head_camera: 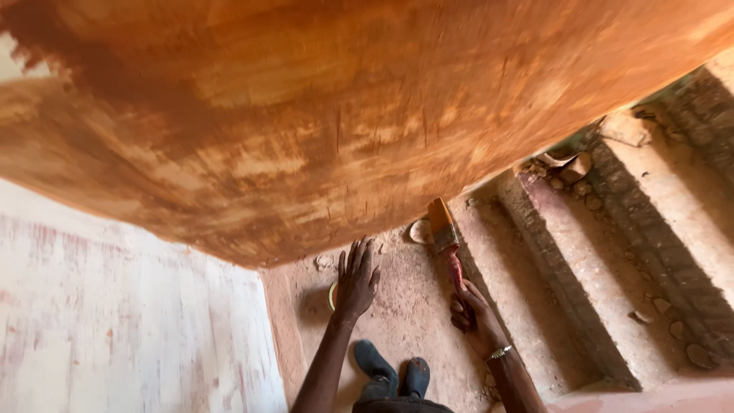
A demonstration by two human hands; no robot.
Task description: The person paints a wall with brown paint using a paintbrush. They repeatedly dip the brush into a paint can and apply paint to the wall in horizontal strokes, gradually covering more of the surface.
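Head view, step in hand: judged as coating the wall (pixel 321 115) with orange-brown wash, the brush (pixel 446 241) raised against its lower edge
Head view, wall: broad surface across the top, streaked orange-brown, uneven in tone, paler patches showing through; a small uncoated pale corner at upper left
Head view, brush: flat, broad, bristles stained orange, metal ferrule, reddish handle; tip touching or just beside the coated edge, contact not fully clear owing to blur
Head view, right hand (pixel 475 317): closed around the brush handle, fingers wrapped tight, bracelet (pixel 498 352) at the wrist
Head view, left hand (pixel 357 279): spread open, fingers extended, holding nothing; palm turned away and seemingly pressed flat against the surface, contact not certain
Head view, round object (pixel 333 295): pale rim partly hidden behind the left hand, kind not discernible
Head view, surroundings: pale whitewashed panel (pixel 115 306) at lower left; dusty floor (pixel 413 313) below; brick courses (pixel 612 252) with rubble at right; dark shoes (pixel 390 371) at bottom
Next move, as judged: calls for steady strokes along the lower margin, grip kept firm, thin patches evened out
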